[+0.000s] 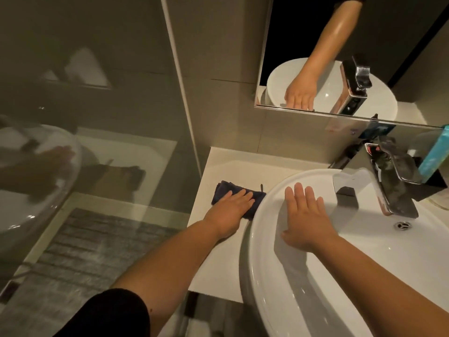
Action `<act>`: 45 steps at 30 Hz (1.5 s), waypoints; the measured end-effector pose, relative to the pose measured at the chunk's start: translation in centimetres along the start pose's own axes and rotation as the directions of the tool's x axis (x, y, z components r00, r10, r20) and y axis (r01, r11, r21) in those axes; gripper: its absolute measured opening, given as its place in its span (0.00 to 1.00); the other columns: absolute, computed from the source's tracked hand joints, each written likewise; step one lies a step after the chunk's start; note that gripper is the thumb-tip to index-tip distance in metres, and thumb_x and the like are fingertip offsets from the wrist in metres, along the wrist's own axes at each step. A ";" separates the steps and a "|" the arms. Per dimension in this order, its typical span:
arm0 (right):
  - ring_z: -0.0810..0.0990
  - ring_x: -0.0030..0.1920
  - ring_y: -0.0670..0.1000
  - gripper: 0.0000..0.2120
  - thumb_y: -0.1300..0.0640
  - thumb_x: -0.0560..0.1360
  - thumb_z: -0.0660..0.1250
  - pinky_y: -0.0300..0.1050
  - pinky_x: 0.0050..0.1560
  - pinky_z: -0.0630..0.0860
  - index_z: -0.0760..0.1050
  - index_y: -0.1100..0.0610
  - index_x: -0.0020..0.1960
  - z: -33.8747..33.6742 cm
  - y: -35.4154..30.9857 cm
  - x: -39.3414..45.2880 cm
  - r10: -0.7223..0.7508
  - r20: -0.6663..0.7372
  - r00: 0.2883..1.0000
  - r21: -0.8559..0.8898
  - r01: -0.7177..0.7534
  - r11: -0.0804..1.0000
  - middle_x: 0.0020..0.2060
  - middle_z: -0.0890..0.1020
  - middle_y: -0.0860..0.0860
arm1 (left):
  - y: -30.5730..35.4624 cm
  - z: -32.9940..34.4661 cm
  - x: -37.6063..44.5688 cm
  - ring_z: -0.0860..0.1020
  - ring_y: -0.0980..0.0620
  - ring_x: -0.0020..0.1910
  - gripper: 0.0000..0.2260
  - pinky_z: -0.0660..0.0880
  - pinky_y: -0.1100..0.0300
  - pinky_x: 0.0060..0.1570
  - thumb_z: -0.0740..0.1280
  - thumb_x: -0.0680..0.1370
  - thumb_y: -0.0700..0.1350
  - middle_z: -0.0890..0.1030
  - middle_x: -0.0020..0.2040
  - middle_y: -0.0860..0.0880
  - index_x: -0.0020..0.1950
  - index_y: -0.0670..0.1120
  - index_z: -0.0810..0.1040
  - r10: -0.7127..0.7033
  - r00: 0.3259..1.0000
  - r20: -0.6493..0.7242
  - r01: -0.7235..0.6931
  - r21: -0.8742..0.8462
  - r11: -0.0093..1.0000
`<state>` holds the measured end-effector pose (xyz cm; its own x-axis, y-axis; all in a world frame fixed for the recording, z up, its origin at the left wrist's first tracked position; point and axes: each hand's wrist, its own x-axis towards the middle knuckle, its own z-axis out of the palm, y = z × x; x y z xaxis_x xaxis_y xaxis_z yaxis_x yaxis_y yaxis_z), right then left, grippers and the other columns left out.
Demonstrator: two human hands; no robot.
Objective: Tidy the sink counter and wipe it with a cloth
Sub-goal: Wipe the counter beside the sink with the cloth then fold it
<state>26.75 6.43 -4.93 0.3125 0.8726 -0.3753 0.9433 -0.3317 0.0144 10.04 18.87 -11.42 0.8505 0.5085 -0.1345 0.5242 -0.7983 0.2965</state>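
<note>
A dark blue cloth [222, 192] lies folded on the white counter [230, 166] just left of the round white basin [269, 283]. My left hand [230, 211] presses flat on the cloth's near part, fingers together and pointing right towards the basin. My right hand [307, 216] rests palm down on the basin's left inner wall, fingers spread, holding nothing.
A chrome tap [393, 190] stands at the basin's far side, with the drain [402, 225] below it. A turquoise item [436, 154] sits at the right edge. A mirror [340, 57] hangs above. A glass shower panel [85, 142] borders the counter on the left.
</note>
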 end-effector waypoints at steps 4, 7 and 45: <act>0.36 0.77 0.63 0.47 0.46 0.74 0.63 0.61 0.76 0.42 0.34 0.58 0.77 -0.3 0.4 -0.1 -0.016 0.032 0.999 0.009 0.016 1.000 0.77 0.36 0.58 | 1.6 1.5 -5.8 0.53 0.49 0.77 0.32 0.50 0.50 0.75 0.62 0.75 0.31 0.59 0.78 0.48 0.77 0.46 0.59 -0.103 0.995 -0.007 0.103 -0.002 0.995; 0.37 0.77 0.62 0.46 0.45 0.74 0.63 0.60 0.76 0.44 0.35 0.57 0.78 -0.4 0.7 -0.2 -0.035 0.045 0.998 -0.003 0.035 0.999 0.78 0.37 0.58 | 3.7 2.5 -10.0 0.52 0.50 0.77 0.32 0.46 0.52 0.76 0.62 0.75 0.31 0.56 0.79 0.49 0.77 0.46 0.57 -0.189 0.982 -0.014 0.189 0.000 0.982; 0.85 0.52 0.56 0.14 0.50 0.76 0.65 0.52 0.48 0.80 0.78 0.55 0.59 -0.5 4.6 -34.1 -0.161 0.077 0.984 0.933 -0.128 -0.337 0.51 0.86 0.56 | 33.7 -4.5 -25.2 0.56 0.52 0.76 0.28 0.58 0.52 0.74 0.58 0.79 0.49 0.57 0.79 0.53 0.78 0.54 0.53 -0.043 0.966 -0.255 0.032 -0.046 0.998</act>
<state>20.45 -24.68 8.37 0.1472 0.8846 -0.4425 -0.4625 -0.3339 -0.8213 6.10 -19.39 6.23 0.7879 0.6079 0.0986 0.5488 -0.7656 0.3356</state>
